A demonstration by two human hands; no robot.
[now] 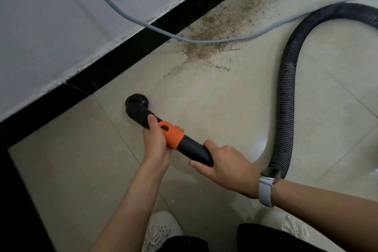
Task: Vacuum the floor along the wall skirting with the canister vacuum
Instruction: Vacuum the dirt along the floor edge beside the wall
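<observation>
I hold a black vacuum nozzle with an orange collar [171, 134] over the beige tiled floor [71, 170]. Its round brush head [136, 102] sits on the tile a short way from the black skirting [114, 63]. My left hand [156, 141] grips the nozzle at the orange collar. My right hand [227, 166] grips the black tube behind it and wears a watch. The black ribbed hose [288, 80] loops away to the right. A patch of brown dust [214, 28] lies along the skirting, farther up from the brush head.
A grey power cord [114, 9] hangs down the white wall [51, 16] and runs across the dust toward the right. My two white shoes [163, 229] stand at the bottom of the view. The skirting turns a corner at the lower left.
</observation>
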